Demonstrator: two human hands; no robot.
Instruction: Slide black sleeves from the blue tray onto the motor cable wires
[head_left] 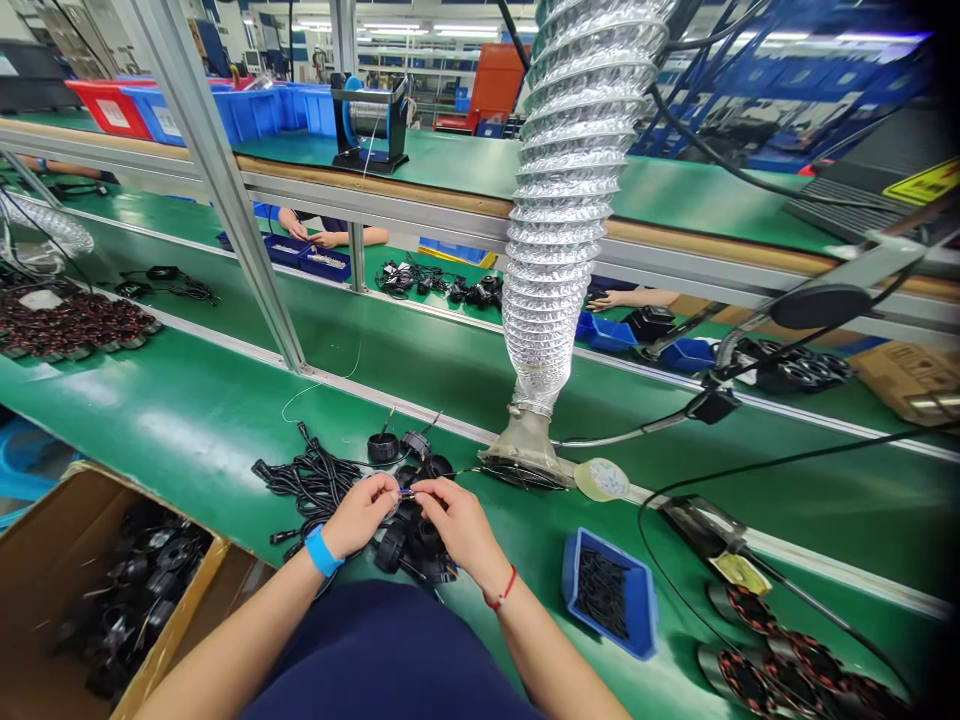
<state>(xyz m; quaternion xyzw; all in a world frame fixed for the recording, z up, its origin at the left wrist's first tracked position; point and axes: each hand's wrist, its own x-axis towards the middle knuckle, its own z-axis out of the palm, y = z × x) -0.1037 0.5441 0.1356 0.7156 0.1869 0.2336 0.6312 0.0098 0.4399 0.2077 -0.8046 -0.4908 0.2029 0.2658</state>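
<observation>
Lower centre: two hands of the wearer, left hand (364,512) and right hand (457,525), with one thin wire (409,492) pinched between them.
Centre: one ribbed silver duct (562,200); one tape roll (601,479).
Lower right: one small blue tray (643,612).
Cardboard boxes (45,545): two, lower left and right edge.
Upper centre: one wire spool (369,117).
Co-worker hands (327,239): three visible across the belt.
</observation>
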